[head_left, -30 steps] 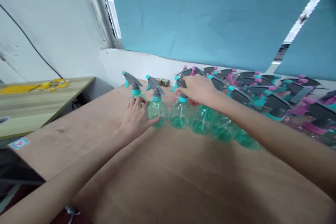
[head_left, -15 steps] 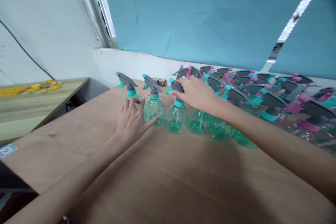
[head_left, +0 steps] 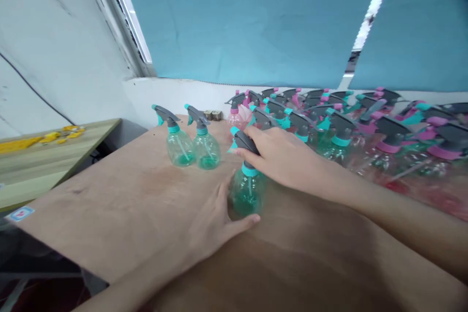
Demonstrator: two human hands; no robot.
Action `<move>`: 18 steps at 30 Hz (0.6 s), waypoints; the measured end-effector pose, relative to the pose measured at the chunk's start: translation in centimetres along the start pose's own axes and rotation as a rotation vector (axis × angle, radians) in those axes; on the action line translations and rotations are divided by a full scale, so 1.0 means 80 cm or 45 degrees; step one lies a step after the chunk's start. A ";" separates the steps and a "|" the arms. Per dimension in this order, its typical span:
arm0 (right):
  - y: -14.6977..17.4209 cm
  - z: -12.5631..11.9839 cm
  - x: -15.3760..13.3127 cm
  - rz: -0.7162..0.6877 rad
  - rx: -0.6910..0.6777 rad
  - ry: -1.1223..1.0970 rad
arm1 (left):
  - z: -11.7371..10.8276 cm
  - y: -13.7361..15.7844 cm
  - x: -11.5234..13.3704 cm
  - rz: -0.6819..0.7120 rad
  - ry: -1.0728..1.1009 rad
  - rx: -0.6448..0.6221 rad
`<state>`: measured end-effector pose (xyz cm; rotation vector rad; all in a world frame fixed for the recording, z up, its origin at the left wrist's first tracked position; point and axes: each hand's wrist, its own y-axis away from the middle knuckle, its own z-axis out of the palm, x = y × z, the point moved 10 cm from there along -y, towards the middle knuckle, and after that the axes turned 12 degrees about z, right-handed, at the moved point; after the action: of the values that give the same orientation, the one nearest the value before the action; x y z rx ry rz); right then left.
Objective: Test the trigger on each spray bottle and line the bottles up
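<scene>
Through the head camera, the only view I have, I find the green spray bottle (head_left: 247, 196) near the middle of the worktop (head_left: 146, 214), roughly upright between both hands. The right grip (head_left: 283, 158) is closed around its grey head and neck, presumably because that part is slimmer and easier to wrap than the round body. The left grip (head_left: 210, 222) is wide, fingers at the body's far-left side and thumb crossing in front near the base, as if to steady it; blur keeps me from telling whether skin meets plastic, or whether the base rests on the wood. Just beyond, to the left, two green bottles (head_left: 193, 150) stand close together, nozzles pointing left alike, which I take as deliberate lining-up. To the right, I see a crowded cluster of bottles (head_left: 341, 148) with teal and pink collars, probably packed tight to save room. Behind, near the wall, sit small grey blocks (head_left: 212, 115), their purpose unclear to me.
</scene>
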<state>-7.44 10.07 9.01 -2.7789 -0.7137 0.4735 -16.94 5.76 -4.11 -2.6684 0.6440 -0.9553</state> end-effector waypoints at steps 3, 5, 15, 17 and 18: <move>0.029 -0.007 0.022 0.026 -0.067 -0.161 | 0.019 -0.001 0.022 0.049 0.004 0.012; 0.047 -0.011 0.043 0.040 -0.136 -0.334 | 0.029 -0.004 0.039 0.094 0.015 0.022; 0.122 -0.009 0.152 0.105 -0.275 -0.778 | 0.104 -0.049 0.118 0.241 0.248 -0.212; 0.129 -0.012 0.171 0.195 -0.160 -0.857 | 0.126 -0.058 0.126 0.245 0.301 -0.245; 0.133 -0.013 0.178 0.234 -0.104 -0.901 | 0.137 -0.063 0.130 0.250 0.312 -0.262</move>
<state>9.29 8.01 3.25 -2.7392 -0.6050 1.5352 -1.06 5.95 -4.99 -2.6147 1.0896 -1.2287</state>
